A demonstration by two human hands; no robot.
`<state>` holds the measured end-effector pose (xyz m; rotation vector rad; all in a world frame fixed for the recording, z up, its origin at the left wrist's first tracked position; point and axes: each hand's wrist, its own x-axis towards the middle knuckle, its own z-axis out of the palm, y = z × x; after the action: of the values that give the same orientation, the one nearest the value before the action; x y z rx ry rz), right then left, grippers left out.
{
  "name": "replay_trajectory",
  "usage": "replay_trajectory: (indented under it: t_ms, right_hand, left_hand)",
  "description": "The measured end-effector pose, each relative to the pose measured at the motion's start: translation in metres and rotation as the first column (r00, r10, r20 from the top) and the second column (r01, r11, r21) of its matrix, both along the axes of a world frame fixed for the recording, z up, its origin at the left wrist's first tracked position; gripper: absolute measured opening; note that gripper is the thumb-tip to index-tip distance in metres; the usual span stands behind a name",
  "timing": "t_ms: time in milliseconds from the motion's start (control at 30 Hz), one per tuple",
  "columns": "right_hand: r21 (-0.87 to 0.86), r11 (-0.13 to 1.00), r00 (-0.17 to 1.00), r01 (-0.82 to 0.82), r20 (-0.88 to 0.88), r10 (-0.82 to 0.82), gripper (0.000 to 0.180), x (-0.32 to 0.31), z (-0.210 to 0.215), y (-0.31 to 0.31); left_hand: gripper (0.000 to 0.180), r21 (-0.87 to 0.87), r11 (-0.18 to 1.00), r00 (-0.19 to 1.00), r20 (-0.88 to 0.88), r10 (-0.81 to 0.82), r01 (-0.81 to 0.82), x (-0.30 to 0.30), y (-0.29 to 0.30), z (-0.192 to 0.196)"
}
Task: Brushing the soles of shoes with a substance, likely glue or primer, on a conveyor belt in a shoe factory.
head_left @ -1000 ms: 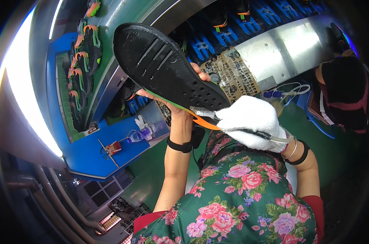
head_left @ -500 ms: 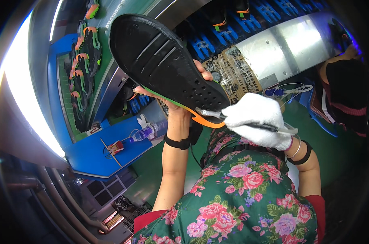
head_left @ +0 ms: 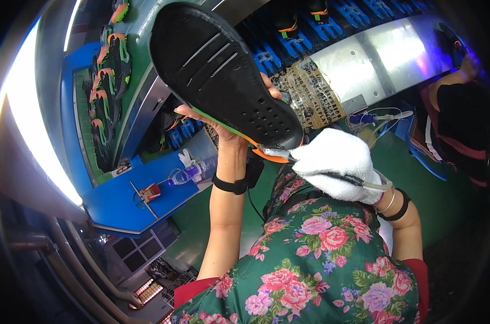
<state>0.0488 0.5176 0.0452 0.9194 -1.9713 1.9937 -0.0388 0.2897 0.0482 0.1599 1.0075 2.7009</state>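
A large black shoe sole (head_left: 223, 70) with an orange and green rim is tilted up in front of me, its grooved and perforated face showing. My left hand (head_left: 228, 132) is closed around it from beneath, with the thumb on one side and fingertips on the other. My right hand (head_left: 336, 162), in a white glove, grips a slim brush (head_left: 274, 153) with a greyish flat tip and a clear tube at its rear end. The brush tip lies against the orange rim at the sole's near end.
Shoe uppers (head_left: 113, 81) lie in a row at left. On a blue shelf (head_left: 112, 210) are a bottle (head_left: 185, 175) and a red object (head_left: 149, 193) with a stick. Beyond are blue racks (head_left: 358, 15), a metal cover (head_left: 390, 51) and taped cardboard (head_left: 309, 94). Another person's arm (head_left: 455, 81) reaches in at right.
The sole has shifted slightly up and away, with my left hand still around it. My gloved right hand and the brush have moved slightly left and down, along the orange rim.
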Motion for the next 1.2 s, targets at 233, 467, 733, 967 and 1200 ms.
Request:
replay_trajectory:
  t_ms: [233,467,733,967,1200]
  right_hand:
    - [-0.012,0.998,0.997,0.063,-0.036,-0.063,0.026,0.010,0.011,-0.008]
    - [0.019,0.990,0.984,0.139,0.114,-0.140,0.020,0.018,0.008,-0.002]
    - [0.050,0.988,0.986,0.147,0.074,-0.150,0.024,0.019,0.000,-0.004]
    - [0.007,0.990,0.988,0.139,0.067,-0.139,0.023,0.019,-0.002,-0.001]
    - [-0.233,0.968,0.960,-0.093,0.237,0.149,0.026,0.017,-0.013,-0.002]
  left_hand:
    - [0.136,0.015,1.000,0.999,0.033,0.003,-0.003,0.001,0.007,-0.004]
    - [0.137,0.068,0.998,0.995,0.099,0.002,-0.009,0.009,0.008,0.003]
    - [0.141,0.107,0.989,0.994,-0.028,-0.103,0.106,0.005,0.004,0.001]
    - [0.130,0.043,0.972,0.968,-0.114,-0.225,0.231,0.004,-0.005,-0.001]
    - [0.133,0.002,0.950,0.943,-0.122,-0.308,0.311,-0.002,-0.008,-0.002]
